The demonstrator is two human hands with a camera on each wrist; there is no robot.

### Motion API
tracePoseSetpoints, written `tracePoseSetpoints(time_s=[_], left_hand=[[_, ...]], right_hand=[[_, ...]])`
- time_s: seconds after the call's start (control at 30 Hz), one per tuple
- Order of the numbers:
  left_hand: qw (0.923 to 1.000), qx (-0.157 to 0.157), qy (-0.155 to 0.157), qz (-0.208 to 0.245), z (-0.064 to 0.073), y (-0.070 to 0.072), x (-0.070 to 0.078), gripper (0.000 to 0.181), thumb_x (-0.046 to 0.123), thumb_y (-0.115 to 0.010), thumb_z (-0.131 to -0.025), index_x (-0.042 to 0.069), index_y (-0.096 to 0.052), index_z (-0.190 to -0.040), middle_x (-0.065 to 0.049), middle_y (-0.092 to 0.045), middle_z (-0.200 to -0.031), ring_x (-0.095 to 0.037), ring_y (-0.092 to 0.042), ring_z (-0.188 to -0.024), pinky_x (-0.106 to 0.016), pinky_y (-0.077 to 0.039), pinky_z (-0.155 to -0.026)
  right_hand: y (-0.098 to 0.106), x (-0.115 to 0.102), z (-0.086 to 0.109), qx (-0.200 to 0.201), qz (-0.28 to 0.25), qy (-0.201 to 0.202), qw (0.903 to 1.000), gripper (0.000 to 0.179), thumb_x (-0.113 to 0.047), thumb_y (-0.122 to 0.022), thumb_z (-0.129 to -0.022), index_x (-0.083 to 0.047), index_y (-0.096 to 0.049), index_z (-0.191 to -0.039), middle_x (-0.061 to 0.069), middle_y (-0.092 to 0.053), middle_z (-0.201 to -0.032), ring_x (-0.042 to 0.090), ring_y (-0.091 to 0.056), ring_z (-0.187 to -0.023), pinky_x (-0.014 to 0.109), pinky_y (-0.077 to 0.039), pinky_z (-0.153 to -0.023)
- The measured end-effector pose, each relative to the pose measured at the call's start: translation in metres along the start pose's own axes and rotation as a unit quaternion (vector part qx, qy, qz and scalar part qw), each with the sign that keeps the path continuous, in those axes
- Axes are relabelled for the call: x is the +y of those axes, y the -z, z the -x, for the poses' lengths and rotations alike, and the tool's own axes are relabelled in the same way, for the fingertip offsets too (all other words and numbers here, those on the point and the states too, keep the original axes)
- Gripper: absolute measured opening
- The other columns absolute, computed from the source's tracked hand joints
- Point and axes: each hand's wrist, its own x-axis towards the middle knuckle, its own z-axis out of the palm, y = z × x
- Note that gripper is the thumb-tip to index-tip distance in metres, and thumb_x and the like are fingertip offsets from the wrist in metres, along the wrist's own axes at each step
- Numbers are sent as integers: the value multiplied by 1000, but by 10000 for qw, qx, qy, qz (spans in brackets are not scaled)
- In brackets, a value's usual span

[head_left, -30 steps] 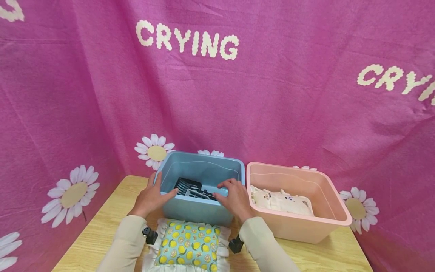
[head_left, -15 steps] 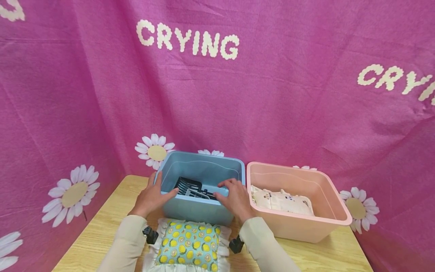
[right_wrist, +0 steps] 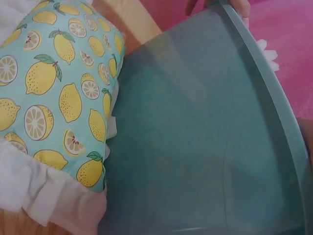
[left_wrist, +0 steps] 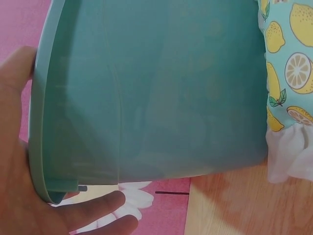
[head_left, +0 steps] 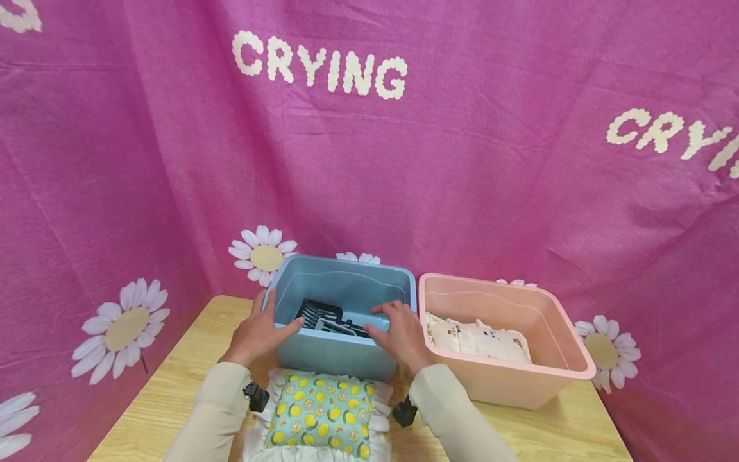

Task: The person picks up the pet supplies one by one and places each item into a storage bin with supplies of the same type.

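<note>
In the head view, my left hand [head_left: 261, 333] lies at the front left corner of a blue plastic bin [head_left: 337, 354], thumb at the front rim. The left wrist view shows its fingers [left_wrist: 93, 211] straight and spread around that corner. My right hand [head_left: 399, 338] rests at the bin's front right, fingers relaxed over the rim, with a gap between thumb and forefinger. Inside the bin lie a black slotted tool [head_left: 319, 312] and a grey frame-like piece [head_left: 335, 326]; their lower parts are hidden. Neither hand touches these.
A lemon-print pillow [head_left: 320, 414] with white ruffles lies in front of the bin, between my forearms. To the right, a pink bin [head_left: 502, 382] holds a cream printed cloth item [head_left: 479, 342]. Behind the wooden table [head_left: 173, 385] hangs a magenta curtain [head_left: 462, 173].
</note>
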Motion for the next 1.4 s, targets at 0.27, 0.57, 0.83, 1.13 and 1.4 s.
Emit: tracePoseSetpoints(time_s=[0.27, 0.57, 0.83, 1.13, 1.4], left_hand=[[9999, 17, -35, 96, -1, 2, 1, 103, 72, -48, -73, 11, -8, -146, -12, -4, -149, -41, -44, -113, -61, -40, -85], [9999, 48, -72, 57, 0, 2, 0, 103, 71, -48, -73, 11, -8, -146, -13, -5, -149, -42, -45, -112, -61, -39, -84], [10000, 28, -50, 75, 1, 3, 1, 102, 70, -49, -74, 11, -8, -146, -14, -4, -149, -43, -42, -115, -62, -38, -86], [10000, 30, -39, 3, 1, 1, 1, 103, 71, -49, -73, 10, -8, -145, -15, -5, -148, -43, -38, -118, -62, -38, -85], [10000, 38, -57, -34, 1, 2, 1, 103, 71, -48, -73, 10, -8, -145, -15, -5, -148, -43, -40, -117, -62, -38, -86]], right_hand=[[2, 0, 1, 239, -128, 332, 9991, 35, -40, -66, -79, -19, -63, -107, -4, -55, -104, 12, -46, -95, 32, -43, -79], [6, -3, 8, 290, -295, 681, 9968, 39, -40, -63, -82, -18, -60, -114, -4, -56, -112, 12, -46, -104, 33, -43, -88], [12, -9, 17, 232, -358, 697, 9967, 42, -45, -60, -83, -23, -57, -118, -6, -55, -117, 9, -45, -106, 32, -43, -89], [18, -19, 30, 504, -320, 1176, 9913, 42, -45, -61, -81, -23, -58, -118, -8, -57, -114, 8, -47, -106, 31, -43, -89], [24, -29, 42, 597, -325, 1391, 9879, 40, -41, -63, -81, -24, -58, -116, -12, -56, -114, 6, -46, -106, 31, -44, -86]])
